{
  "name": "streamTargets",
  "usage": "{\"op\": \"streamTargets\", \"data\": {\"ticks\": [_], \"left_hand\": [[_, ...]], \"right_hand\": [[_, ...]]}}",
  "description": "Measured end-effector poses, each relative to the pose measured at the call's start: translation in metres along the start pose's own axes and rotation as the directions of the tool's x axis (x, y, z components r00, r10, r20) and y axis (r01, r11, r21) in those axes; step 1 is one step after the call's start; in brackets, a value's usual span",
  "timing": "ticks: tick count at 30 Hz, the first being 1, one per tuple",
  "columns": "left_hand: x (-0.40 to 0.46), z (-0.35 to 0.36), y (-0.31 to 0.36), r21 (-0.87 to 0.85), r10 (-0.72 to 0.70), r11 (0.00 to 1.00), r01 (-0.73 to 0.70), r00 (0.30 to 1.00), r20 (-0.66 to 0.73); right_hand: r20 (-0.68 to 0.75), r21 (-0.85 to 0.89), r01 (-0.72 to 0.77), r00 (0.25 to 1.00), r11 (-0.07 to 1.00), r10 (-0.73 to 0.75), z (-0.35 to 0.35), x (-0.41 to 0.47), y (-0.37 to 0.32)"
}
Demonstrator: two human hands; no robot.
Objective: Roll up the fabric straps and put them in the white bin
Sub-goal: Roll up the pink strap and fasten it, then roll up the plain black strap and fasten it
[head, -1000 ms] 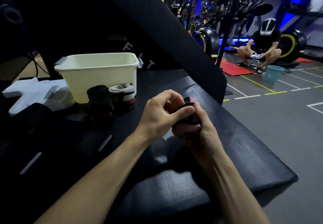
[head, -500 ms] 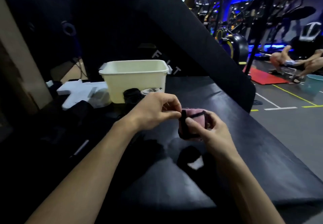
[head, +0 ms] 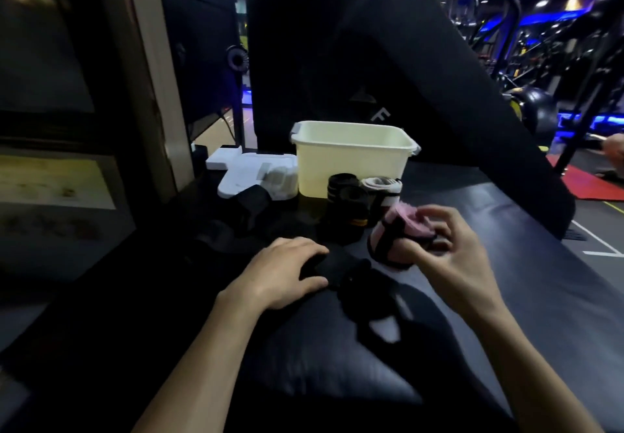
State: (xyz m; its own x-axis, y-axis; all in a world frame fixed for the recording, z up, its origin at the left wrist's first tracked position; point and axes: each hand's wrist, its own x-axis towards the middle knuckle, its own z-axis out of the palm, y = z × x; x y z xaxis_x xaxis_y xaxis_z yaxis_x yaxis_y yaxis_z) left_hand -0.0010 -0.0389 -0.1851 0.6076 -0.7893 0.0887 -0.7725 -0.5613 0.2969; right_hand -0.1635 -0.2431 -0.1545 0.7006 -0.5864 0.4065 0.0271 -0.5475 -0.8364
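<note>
The rolled pink fabric strap with a black band across it [head: 396, 241] is held just above the black padded bench surface [head: 506, 280], in front of and to the right of the white plastic bin [head: 351, 165], not inside it. The right hand [head: 449, 257] grips this roll, thumb on its near side and fingers curled over its top and far side. The left hand [head: 283, 272] is apart from the right, palm down with fingers bent over a loose black fabric strap [head: 341, 267] lying on the bench; whether it grips or merely presses that strap cannot be told, as the dark material hides the fingertips. Between the held roll and the bin stand two rolled straps on the bench: a black rolled strap with a yellow mark [head: 346, 209] and, just beside it on the right, a grey-and-white rolled strap [head: 383, 189], both near the bin's front wall. The bin stands upright on the bench, its interior out of view. To the left of the bin lies a white flat object [head: 243, 176], partly overlapped by dark fabric.
</note>
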Motion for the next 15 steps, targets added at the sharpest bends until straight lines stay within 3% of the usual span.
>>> {"op": "streamTargets", "data": {"ticks": [4, 7, 10, 15], "left_hand": [[-0.006, -0.009, -0.011, -0.032, 0.013, 0.999, -0.012, 0.999, 0.045], [-0.012, -0.012, -0.023, -0.109, 0.029, 0.994, -0.018, 0.995, 0.098], [-0.015, -0.009, -0.031, -0.187, 0.047, 0.982, -0.031, 0.995, 0.084], [-0.013, -0.008, -0.031, -0.162, 0.015, 0.986, -0.025, 0.998, -0.059]], "right_hand": [[0.072, -0.112, 0.171, 0.984, 0.979, -0.164, 0.047, 0.048, -0.046], [0.204, -0.332, 0.319, 0.943, 0.888, -0.262, 0.093, 0.089, -0.065], [0.312, -0.489, 0.368, 0.920, 0.790, -0.236, 0.132, 0.120, -0.066], [0.308, -0.768, 0.362, 0.932, 0.529, -0.191, 0.168, 0.146, -0.052]]}}
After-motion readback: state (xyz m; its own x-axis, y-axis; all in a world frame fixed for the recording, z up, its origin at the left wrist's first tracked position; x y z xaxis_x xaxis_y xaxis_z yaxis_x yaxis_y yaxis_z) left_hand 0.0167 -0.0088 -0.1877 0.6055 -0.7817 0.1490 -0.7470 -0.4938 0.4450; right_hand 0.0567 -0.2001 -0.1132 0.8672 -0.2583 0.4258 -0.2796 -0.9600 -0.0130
